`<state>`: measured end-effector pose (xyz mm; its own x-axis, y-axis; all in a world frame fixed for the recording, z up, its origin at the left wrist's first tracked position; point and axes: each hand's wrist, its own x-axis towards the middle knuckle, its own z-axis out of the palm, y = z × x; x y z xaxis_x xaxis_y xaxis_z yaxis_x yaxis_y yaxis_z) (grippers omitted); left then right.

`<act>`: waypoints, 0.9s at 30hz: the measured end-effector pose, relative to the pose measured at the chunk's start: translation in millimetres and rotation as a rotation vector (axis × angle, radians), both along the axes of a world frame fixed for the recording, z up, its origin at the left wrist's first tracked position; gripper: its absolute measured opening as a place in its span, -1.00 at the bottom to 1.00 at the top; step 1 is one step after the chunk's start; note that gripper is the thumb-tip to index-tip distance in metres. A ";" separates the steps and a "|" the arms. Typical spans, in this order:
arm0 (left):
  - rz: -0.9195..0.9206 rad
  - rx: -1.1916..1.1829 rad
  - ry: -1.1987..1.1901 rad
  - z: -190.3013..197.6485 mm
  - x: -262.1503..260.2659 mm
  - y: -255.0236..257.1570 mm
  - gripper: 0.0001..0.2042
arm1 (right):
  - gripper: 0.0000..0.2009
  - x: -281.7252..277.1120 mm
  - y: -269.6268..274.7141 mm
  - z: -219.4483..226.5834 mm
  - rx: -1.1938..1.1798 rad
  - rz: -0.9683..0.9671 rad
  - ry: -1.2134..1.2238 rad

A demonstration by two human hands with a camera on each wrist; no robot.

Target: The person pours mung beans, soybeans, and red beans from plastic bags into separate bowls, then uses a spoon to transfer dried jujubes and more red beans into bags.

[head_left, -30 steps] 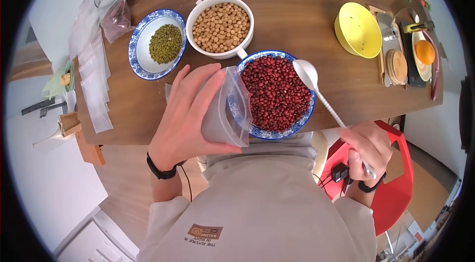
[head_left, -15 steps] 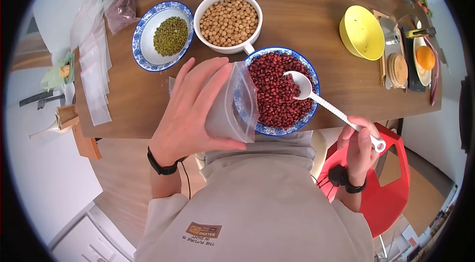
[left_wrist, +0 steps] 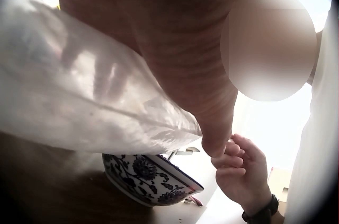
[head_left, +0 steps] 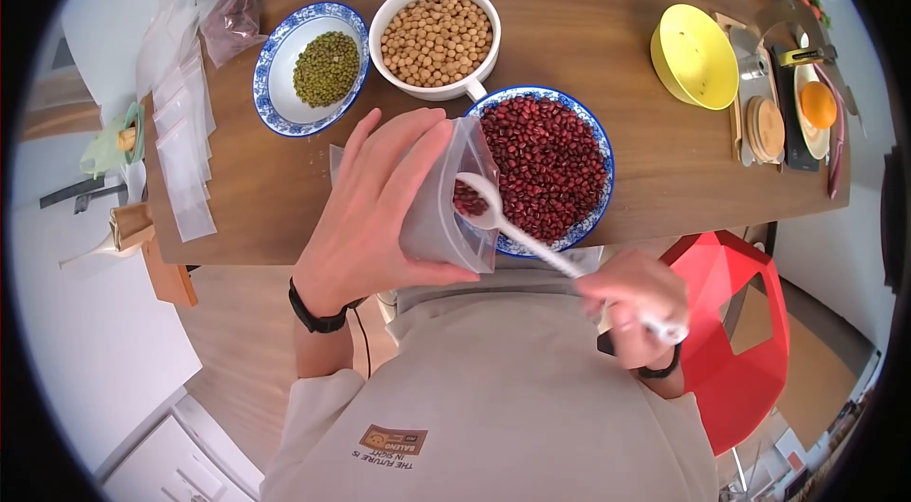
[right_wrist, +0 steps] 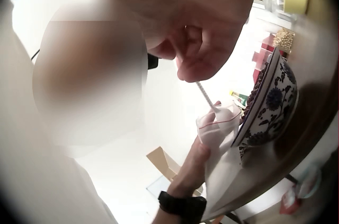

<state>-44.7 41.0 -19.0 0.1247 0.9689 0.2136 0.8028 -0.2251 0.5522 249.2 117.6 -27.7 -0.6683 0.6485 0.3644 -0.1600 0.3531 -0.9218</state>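
Spoon [head_left: 541, 251] of red beans [head_left: 469, 200] has swung from bowl [head_left: 607, 175] to zip bag [head_left: 432, 229] at table [head_left: 588, 46]'s near edge. Right hand [head_left: 638, 303] grips handle; left hand [head_left: 368, 208] curls round bag, likely limp; hold near rim.

Brown wooden table [head_left: 569, 37] at 12 o'clock, red chair [head_left: 750, 383] at 4, pale wood-look floor [head_left: 237, 341] around 8, white cabinet [head_left: 163, 466] past 7, and the light's pretty blown out in both wrist views
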 end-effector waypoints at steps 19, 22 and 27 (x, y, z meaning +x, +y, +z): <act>0.016 0.029 -0.008 -4.6 -4.9 -3.2 0.22 | -0.68 31.8 25.6 18.6 0.545 -0.244 -0.372; 0.020 0.031 0.001 -5.0 -5.1 -4.5 0.22 | -0.72 30.7 24.7 14.9 0.518 -0.223 -0.352; 0.009 0.030 0.018 -6.9 -5.9 -5.3 0.26 | -0.87 33.5 17.6 1.3 0.344 -0.216 -0.245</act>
<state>-50.6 35.7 -25.8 0.1200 0.9631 0.2408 0.8148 -0.2341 0.5304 282.6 135.2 -26.4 -0.6244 0.6516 0.4307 0.1586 0.6457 -0.7469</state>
